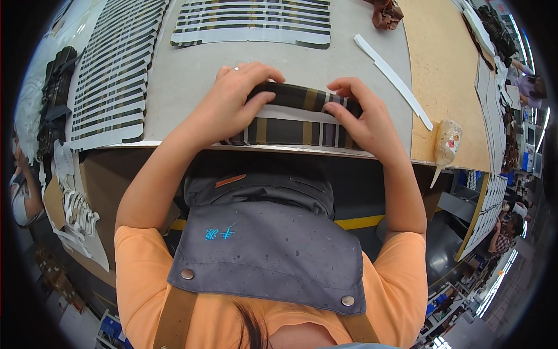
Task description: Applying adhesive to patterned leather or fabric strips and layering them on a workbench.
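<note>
At the table's front edge lies a plaid strip [289, 132] in dark brown, olive and grey, with a pale band along its middle. Its far side is curled over into a rounded fold [293, 96]. My left hand [241, 93] grips the left end of this fold, thumb on the near side and fingers behind. At the other end, my right hand [359, 110] pinches the fold between thumb and fingers. The fingertips behind the fold are partly hidden.
Striped plaid pieces in rows [116, 75] cover the table's left, and another plaid panel [251, 23] lies at the back. To the right are a white strip [395, 81], a crumpled brown piece [386, 14] and a bottle with a thin nozzle [448, 142]. Other people sit farther off.
</note>
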`<state>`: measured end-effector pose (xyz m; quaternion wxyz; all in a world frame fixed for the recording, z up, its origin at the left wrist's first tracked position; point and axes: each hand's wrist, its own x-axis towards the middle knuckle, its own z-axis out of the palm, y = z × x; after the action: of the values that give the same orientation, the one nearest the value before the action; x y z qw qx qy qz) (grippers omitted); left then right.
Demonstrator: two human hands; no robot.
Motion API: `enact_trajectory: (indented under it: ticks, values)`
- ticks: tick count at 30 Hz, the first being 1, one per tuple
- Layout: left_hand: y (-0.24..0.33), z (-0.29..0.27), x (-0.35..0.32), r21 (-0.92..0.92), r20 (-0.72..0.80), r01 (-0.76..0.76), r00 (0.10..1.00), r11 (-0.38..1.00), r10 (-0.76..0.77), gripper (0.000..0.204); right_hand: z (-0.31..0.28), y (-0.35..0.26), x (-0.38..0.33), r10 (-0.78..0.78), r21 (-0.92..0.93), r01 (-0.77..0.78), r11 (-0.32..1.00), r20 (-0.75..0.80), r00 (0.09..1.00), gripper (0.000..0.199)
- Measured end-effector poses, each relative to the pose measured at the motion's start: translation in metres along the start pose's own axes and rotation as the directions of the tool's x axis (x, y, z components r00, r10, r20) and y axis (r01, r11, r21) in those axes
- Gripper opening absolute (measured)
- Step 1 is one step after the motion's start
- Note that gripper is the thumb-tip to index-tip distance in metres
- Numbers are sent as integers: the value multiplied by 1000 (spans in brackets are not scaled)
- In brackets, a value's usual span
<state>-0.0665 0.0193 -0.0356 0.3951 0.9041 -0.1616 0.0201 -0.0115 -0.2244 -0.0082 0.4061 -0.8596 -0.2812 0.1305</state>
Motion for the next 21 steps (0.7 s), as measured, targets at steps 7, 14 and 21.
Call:
enact_trajectory:
  ticks: [7, 14, 21]
  values:
    - [-6, 11, -1, 145, -95, 33, 995, 989, -19, 20, 9, 24, 8, -108, -211, 103, 972, -14, 994, 14]
    - [-8, 13, 0, 249, -145, 2, 989, 969, 36, 10, 11, 29, 12, -228, -298, 204, 933, -48, 972, 9]
    - [-2, 11, 7, 304, -173, -55, 978, 951, 113, 6, 8, 12, 14, -279, -308, 251, 918, -52, 959, 22]
